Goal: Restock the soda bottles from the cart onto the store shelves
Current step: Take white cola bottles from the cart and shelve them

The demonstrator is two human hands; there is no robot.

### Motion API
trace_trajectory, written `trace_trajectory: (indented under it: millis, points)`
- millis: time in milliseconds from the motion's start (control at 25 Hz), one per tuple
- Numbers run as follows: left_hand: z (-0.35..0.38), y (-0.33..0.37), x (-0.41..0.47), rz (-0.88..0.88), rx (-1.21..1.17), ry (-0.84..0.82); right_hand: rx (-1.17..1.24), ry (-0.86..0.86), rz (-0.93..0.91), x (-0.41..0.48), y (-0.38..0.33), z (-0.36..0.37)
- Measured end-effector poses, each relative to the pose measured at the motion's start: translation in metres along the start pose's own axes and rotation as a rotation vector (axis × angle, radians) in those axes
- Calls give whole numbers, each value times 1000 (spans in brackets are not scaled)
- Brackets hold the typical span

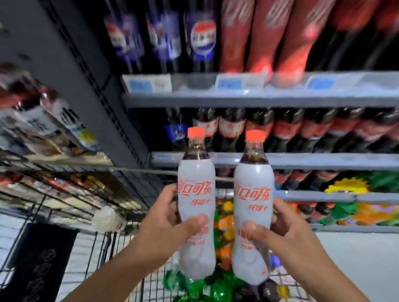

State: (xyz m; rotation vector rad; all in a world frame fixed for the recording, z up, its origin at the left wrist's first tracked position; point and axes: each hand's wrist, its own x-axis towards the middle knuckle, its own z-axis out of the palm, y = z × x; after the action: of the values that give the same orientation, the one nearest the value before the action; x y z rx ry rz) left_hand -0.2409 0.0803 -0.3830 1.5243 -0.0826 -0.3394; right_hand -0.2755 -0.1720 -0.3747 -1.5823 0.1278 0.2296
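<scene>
The shelves' (260,96) stock is blurred, labels barely legible; green bottles (215,291) in the cart (102,248) are half hidden; the left hand (167,219) grips the left bottle (195,185), the right hand (283,234) the right bottle (253,189); both upright, side by side above the cart, before packed shelves.

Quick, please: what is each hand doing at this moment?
Left hand: closed around the left white-label cola bottle, held upright.
Right hand: closed around the right white-label cola bottle, held upright.
</scene>
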Motion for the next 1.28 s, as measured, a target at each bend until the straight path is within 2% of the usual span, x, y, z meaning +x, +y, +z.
trace_trajectory:
  millis: [280, 560, 960, 1280]
  points:
    - [100, 123, 32, 252, -1, -97, -32, 183, -214, -49, -128, -82]
    - [232, 220, 58, 529, 81, -149, -109, 330, -427, -98, -210, -211]
    - [456, 321, 104, 825, 172, -31, -216, 519, -604, -159, -285, -437]
    - [563, 377, 163, 989, 224, -40, -156, 647, -739, -157, -328, -562]
